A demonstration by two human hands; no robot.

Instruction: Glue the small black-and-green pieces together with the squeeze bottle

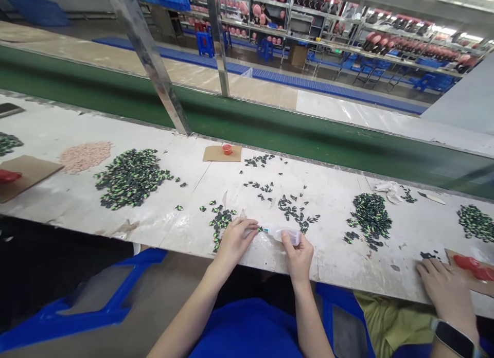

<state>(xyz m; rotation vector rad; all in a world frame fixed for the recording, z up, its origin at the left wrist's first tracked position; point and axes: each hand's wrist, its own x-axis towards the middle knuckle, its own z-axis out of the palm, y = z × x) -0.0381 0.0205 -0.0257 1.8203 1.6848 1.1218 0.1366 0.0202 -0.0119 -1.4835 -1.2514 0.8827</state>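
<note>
Near the table's front edge, my left hand [236, 240] pinches a small black-and-green piece [260, 229] between its fingertips. My right hand [299, 252] is wrapped round a translucent bottle [291, 236], whose blue tip points left and meets the small piece or stops just beside it. A loose cluster of black-and-green pieces [221, 220] lies just left of and behind my left hand. Beyond my right hand, small black pieces [291, 209] are scattered on the white table [332, 245].
A large dark-green pile [131, 178] and a pink pile [85, 156] lie left. Cardboard [213, 153] with a red cap [227, 149] sits at the back. Another pile [371, 218] is right. Another person's hand [447, 288] rests far right. A metal post [154, 70] rises behind.
</note>
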